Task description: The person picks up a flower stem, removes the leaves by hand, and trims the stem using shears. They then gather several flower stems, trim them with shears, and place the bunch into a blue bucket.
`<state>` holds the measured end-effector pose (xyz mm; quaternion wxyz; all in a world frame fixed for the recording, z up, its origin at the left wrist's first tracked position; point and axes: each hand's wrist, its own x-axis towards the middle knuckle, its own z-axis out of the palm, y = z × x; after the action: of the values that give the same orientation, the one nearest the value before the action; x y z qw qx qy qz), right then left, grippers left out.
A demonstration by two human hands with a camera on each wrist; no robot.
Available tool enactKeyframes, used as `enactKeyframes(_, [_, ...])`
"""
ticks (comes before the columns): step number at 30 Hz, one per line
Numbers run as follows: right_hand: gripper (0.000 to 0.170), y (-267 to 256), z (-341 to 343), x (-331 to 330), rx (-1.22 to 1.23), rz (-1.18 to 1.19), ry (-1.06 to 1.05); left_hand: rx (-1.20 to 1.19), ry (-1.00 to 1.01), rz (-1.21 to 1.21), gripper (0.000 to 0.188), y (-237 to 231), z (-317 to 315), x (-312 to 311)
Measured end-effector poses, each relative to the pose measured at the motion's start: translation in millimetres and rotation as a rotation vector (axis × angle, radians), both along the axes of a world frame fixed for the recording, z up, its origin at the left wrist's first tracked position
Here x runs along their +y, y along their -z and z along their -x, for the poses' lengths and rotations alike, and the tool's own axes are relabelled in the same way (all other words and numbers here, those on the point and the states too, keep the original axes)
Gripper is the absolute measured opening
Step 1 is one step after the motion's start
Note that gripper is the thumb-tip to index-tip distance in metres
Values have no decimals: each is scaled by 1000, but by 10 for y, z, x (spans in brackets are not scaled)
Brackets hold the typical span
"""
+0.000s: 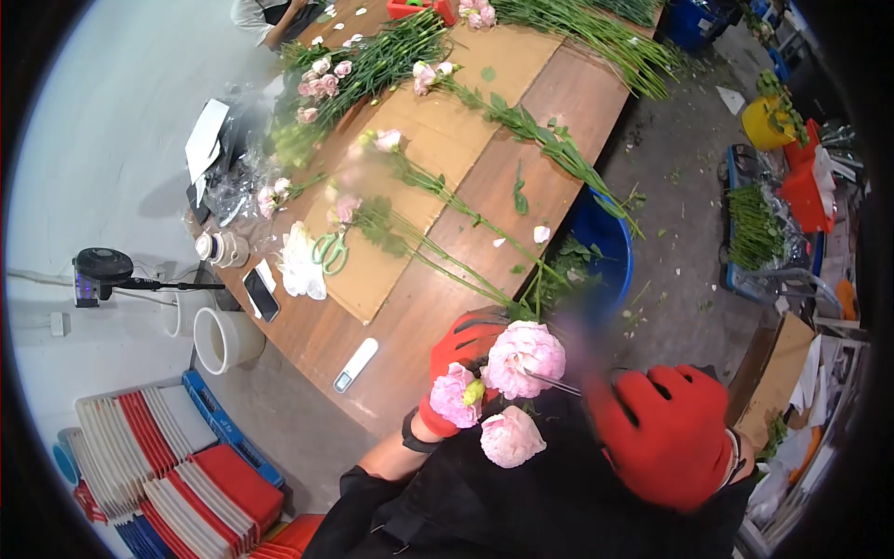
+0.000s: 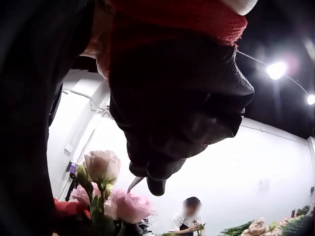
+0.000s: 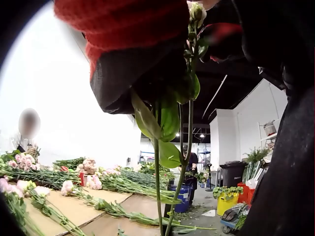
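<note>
In the head view my left hand (image 1: pixel 466 347), in a red glove with dark palm, grips the stems of pink lisianthus (image 1: pixel 525 360) just under the blooms. Three ruffled heads and a yellow-green bud (image 1: pixel 473 391) face up toward me. Their leafy stems (image 3: pixel 182 172) hang below the dark glove in the right wrist view. My right hand (image 1: pixel 666 433), also gloved in red, holds a thin pointed metal tool (image 1: pixel 556 383). Its tip overlaps the biggest bloom. In the left wrist view the tool's tip (image 2: pixel 135 184) shows beside the blooms; the fingers hide the rest of it.
Single cut stems lie across the cardboard (image 1: pixel 372 296) on the wooden table (image 1: pixel 559 93). Green-handled scissors (image 1: pixel 330 253), a phone (image 1: pixel 262 294) and a white device (image 1: pixel 356 365) lie nearby. A blue bucket (image 1: pixel 622 253) stands below the table edge. Another person (image 2: pixel 189 216) is across the table.
</note>
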<state>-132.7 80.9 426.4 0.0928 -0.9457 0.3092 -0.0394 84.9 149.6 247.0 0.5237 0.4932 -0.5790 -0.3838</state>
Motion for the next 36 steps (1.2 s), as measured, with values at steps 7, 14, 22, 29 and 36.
enactKeyframes(7, [31,126,27,-146,-41,99,-14,-27,19,-15,55,-7,-39,-18])
enactKeyframes(14, [28,165,-17,-168,-63,71,-29,402,-86,-299,39,21,41,107])
enactKeyframes(22, [26,214,-94,-190,-46,97,-42,395,-81,-336,40,-20,50,64])
enactKeyframes(29, [42,144,-7,-212,-102,33,-81,413,-104,-376,46,112,3,148])
enactKeyframes(36, [55,69,-38,-226,-46,-31,-58,394,-97,-381,44,111,-21,152])
